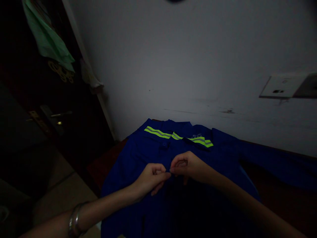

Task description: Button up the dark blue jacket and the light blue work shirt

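1. Left wrist: silvery bangles (75, 220) worn on the forearm, at the lower left.
2. Left hand (155, 177): thumb and fingers pinched together on cloth at the front of the blue garment (133, 162).
3. Right hand (188, 165): likewise pinching the cloth, its fingertips meeting the left's; the exact detail gripped is too dark to make out.
4. Blue garment: spread beneath both hands on a dark reddish table (99, 163), its upper edge near the wall (173, 66), one sleeve (277, 162) extended to the right.
5. Reflective yellow band (158, 132): across the garment, beyond the hands.
6. Wall: marked by scuffs; white socket plate (282, 86) at right.
7. Dark door (76, 142): at left, green cloth (49, 39) hanging there.
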The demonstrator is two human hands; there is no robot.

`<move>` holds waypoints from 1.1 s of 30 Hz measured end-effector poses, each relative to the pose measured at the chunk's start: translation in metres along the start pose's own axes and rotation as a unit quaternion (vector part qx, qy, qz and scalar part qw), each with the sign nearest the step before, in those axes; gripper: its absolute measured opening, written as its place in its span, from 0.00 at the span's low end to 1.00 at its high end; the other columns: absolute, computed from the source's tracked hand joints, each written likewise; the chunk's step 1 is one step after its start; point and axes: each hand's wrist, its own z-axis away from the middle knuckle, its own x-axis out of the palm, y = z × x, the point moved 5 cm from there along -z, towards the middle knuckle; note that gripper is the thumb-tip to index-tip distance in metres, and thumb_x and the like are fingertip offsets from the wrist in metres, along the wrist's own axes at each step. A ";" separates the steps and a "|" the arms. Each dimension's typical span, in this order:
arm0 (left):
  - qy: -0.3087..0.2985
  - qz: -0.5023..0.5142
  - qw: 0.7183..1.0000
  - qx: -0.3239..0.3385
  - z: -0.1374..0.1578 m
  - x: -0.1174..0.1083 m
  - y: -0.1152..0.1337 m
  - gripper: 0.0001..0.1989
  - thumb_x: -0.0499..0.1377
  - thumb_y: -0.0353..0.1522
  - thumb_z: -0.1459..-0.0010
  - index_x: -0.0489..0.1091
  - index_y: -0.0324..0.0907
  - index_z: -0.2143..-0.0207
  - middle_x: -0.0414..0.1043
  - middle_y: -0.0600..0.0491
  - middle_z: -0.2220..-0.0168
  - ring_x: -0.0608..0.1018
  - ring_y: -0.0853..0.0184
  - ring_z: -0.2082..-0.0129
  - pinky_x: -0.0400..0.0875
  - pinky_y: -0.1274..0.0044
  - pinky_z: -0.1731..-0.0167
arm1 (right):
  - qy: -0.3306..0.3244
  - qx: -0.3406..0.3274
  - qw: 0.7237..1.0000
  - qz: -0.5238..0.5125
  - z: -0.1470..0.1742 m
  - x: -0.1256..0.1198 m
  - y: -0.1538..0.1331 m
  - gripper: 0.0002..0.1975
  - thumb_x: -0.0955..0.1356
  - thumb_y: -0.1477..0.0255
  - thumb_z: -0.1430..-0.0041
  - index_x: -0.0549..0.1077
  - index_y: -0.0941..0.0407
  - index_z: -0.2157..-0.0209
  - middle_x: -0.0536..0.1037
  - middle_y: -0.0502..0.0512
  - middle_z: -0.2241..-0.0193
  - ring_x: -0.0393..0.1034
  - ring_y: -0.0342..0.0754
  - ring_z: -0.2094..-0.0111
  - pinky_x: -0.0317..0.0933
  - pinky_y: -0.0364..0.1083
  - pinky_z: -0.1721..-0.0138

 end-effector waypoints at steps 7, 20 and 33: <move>-0.003 -0.004 1.000 -0.002 0.003 0.001 -0.001 0.15 0.59 0.41 0.52 0.58 0.40 0.78 0.57 0.64 0.90 0.54 0.80 0.93 0.43 0.85 0.92 | 0.010 0.009 1.000 0.003 0.000 0.000 0.004 0.12 0.70 0.66 0.59 0.71 0.61 0.75 0.70 0.49 0.82 0.64 0.39 0.82 0.64 0.39 0.84; 0.006 -0.008 1.000 -0.006 0.006 -0.002 -0.004 0.14 0.59 0.40 0.53 0.59 0.40 0.78 0.57 0.63 0.90 0.54 0.80 0.92 0.44 0.85 0.91 | 0.058 -0.005 0.996 0.068 0.008 0.003 -0.003 0.07 0.67 0.71 0.56 0.70 0.61 0.75 0.69 0.49 0.82 0.64 0.38 0.82 0.64 0.38 0.83; 0.016 -0.055 0.997 0.042 0.000 -0.005 0.001 0.18 0.59 0.44 0.53 0.61 0.39 0.77 0.56 0.64 0.89 0.56 0.79 0.91 0.47 0.85 0.89 | 0.096 -0.088 0.977 0.168 0.012 0.007 -0.011 0.05 0.65 0.75 0.53 0.73 0.60 0.74 0.73 0.51 0.78 0.66 0.37 0.81 0.59 0.34 0.84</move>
